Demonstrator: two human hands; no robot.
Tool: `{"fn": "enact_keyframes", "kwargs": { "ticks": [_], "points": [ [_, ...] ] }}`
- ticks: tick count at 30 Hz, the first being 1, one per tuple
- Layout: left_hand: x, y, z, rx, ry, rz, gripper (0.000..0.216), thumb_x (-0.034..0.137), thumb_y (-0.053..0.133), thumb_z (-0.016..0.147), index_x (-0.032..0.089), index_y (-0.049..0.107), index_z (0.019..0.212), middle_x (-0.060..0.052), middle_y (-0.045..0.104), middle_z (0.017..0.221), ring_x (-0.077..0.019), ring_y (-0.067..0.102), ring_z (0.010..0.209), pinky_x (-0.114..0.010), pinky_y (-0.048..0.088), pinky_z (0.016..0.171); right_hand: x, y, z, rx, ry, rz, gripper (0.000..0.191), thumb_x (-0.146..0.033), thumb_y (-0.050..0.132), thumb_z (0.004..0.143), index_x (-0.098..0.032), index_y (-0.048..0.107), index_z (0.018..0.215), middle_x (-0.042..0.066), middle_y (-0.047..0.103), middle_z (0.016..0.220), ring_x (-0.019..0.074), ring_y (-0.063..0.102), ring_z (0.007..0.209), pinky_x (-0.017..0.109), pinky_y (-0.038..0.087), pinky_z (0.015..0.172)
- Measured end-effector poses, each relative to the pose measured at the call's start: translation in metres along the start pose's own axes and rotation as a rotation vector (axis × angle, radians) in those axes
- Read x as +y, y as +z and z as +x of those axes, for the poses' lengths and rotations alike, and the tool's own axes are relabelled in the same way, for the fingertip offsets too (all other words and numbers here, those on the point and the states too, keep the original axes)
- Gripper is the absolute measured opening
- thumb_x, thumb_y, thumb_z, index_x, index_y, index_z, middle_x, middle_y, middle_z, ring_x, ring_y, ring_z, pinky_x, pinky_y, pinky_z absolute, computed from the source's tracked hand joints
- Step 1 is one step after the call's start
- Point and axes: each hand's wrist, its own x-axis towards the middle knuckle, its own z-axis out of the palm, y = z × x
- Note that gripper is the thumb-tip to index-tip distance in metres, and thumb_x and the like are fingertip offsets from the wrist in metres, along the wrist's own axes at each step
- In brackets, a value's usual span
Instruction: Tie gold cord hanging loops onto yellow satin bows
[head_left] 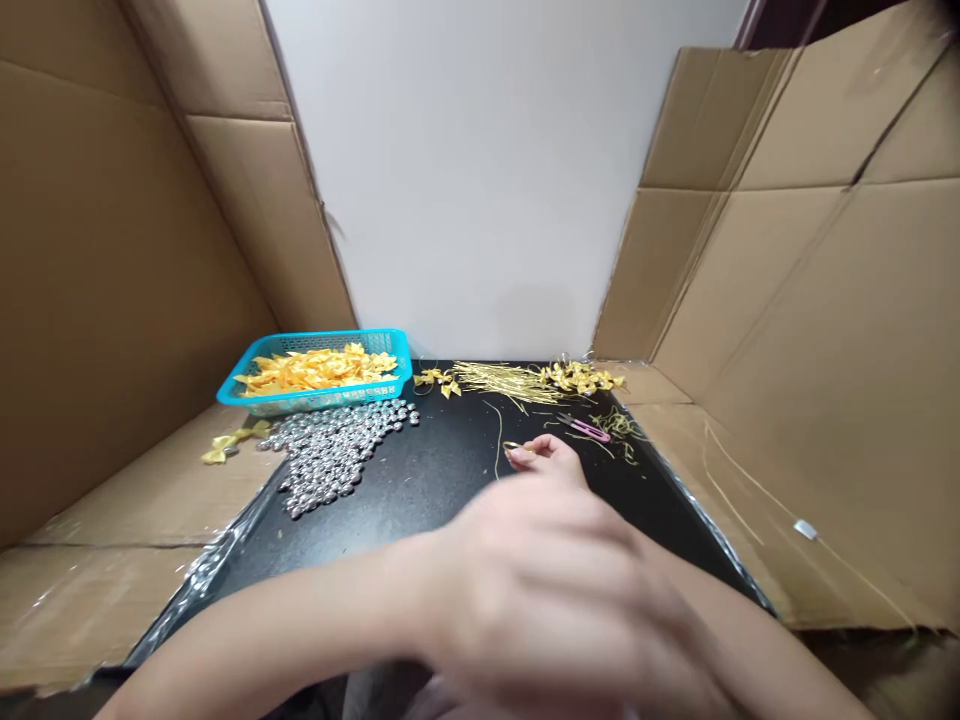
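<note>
My left hand (540, 590) is close to the camera over the black tabletop (420, 490), back up and smeared by motion, so its fingers do not show. It covers most of my right hand (544, 455), whose fingertips poke out beyond it, pressed together at a thin gold thread (499, 440) lying on the table. Just past those fingers lie pink thread snips (589, 430). A bundle of gold threads (502, 380) sits at the table's far edge.
A blue basket (390, 345) of yellow ribbon bows stands at the back left, with a pile of silver beads (330, 450) in front of it. More yellow bows (581, 378) lie at the back right. Cardboard walls (825, 350) close in both sides.
</note>
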Motion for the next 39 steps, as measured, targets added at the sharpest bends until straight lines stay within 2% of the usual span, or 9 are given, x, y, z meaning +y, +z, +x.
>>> {"fn": "enact_keyframes", "kwargs": {
  "ticks": [2, 4, 5, 8, 11, 15, 25, 32, 39],
  "points": [
    [-0.035, 0.0, -0.01, 0.103, -0.124, -0.049, 0.003, 0.03, 0.063, 0.079, 0.028, 0.065, 0.082, -0.002, 0.069, 0.077, -0.0176, 0.064, 0.072, -0.032, 0.053, 0.066, -0.003, 0.002, -0.001, -0.004, -0.042, -0.01, 0.036, -0.024, 0.088, 0.041, -0.018, 0.056, 0.057, -0.003, 0.065, 0.058, 0.0141, 0.064, 0.059, 0.029, 0.054, 0.064],
    [-0.07, 0.008, -0.024, 0.153, -0.427, -0.156, 0.008, 0.026, 0.061, 0.081, 0.022, 0.061, 0.088, -0.002, 0.066, 0.077, -0.0158, 0.061, 0.07, -0.03, 0.051, 0.064, -0.006, 0.003, -0.002, -0.016, -0.078, -0.024, 0.036, -0.022, 0.088, 0.039, -0.017, 0.058, 0.058, -0.002, 0.065, 0.06, 0.014, 0.063, 0.061, 0.029, 0.053, 0.066],
    [-0.085, 0.013, -0.031, 0.122, -0.64, -0.244, 0.013, 0.027, 0.061, 0.081, 0.02, 0.059, 0.093, -0.002, 0.065, 0.08, -0.0151, 0.06, 0.069, -0.029, 0.049, 0.062, -0.007, 0.004, -0.003, -0.029, -0.099, -0.041, 0.036, -0.021, 0.089, 0.039, -0.017, 0.058, 0.059, -0.002, 0.066, 0.06, 0.0139, 0.063, 0.061, 0.028, 0.052, 0.066],
    [-0.109, 0.023, -0.047, -0.106, -0.663, -0.422, 0.031, 0.03, 0.069, 0.076, 0.018, 0.06, 0.103, -0.003, 0.068, 0.084, -0.0149, 0.061, 0.065, -0.027, 0.05, 0.058, -0.009, 0.004, -0.003, -0.08, -0.176, -0.125, 0.033, -0.023, 0.088, 0.043, -0.017, 0.06, 0.06, -0.002, 0.065, 0.06, 0.0133, 0.062, 0.061, 0.027, 0.051, 0.064],
    [-0.106, 0.025, -0.054, -0.197, -0.614, -0.508, 0.037, 0.029, 0.077, 0.068, 0.019, 0.065, 0.101, -0.003, 0.069, 0.088, -0.0144, 0.061, 0.068, -0.028, 0.052, 0.065, -0.009, 0.003, -0.004, -0.123, -0.23, -0.197, 0.029, -0.026, 0.085, 0.049, -0.018, 0.059, 0.061, -0.002, 0.064, 0.061, 0.0133, 0.061, 0.06, 0.027, 0.05, 0.063],
    [-0.095, 0.026, -0.056, -0.09, -0.706, -0.519, 0.014, 0.03, 0.068, 0.077, 0.016, 0.07, 0.078, -0.004, 0.067, 0.077, -0.0152, 0.061, 0.067, -0.026, 0.049, 0.064, -0.007, 0.003, -0.007, -0.16, -0.229, -0.22, 0.031, -0.027, 0.085, 0.05, -0.019, 0.057, 0.061, -0.003, 0.063, 0.062, 0.0136, 0.06, 0.06, 0.027, 0.049, 0.06],
    [-0.085, 0.046, -0.061, 0.023, -0.925, -0.548, 0.018, 0.033, 0.06, 0.078, 0.016, 0.061, 0.071, 0.002, 0.061, 0.057, -0.0121, 0.058, 0.052, -0.023, 0.049, 0.054, -0.004, 0.002, -0.007, -0.101, -0.259, -0.202, 0.027, -0.025, 0.081, 0.054, -0.02, 0.057, 0.062, -0.002, 0.064, 0.064, 0.015, 0.062, 0.063, 0.028, 0.051, 0.064],
    [-0.082, 0.044, -0.06, -0.003, -0.898, -0.452, 0.024, 0.036, 0.056, 0.084, 0.016, 0.066, 0.075, -0.003, 0.069, 0.071, -0.0162, 0.062, 0.065, -0.025, 0.049, 0.062, -0.005, 0.004, -0.01, -0.108, -0.306, -0.216, 0.024, -0.022, 0.08, 0.056, -0.02, 0.057, 0.062, -0.002, 0.063, 0.064, 0.0138, 0.061, 0.062, 0.026, 0.05, 0.062],
    [-0.081, 0.044, -0.06, -0.062, -0.814, -0.404, 0.025, 0.034, 0.057, 0.085, 0.016, 0.067, 0.07, -0.001, 0.068, 0.065, -0.0148, 0.059, 0.062, -0.023, 0.045, 0.061, -0.004, 0.004, -0.013, -0.143, -0.367, -0.26, 0.025, -0.028, 0.079, 0.062, -0.021, 0.055, 0.064, -0.001, 0.061, 0.067, 0.0152, 0.061, 0.065, 0.027, 0.052, 0.062]
  ]
}}
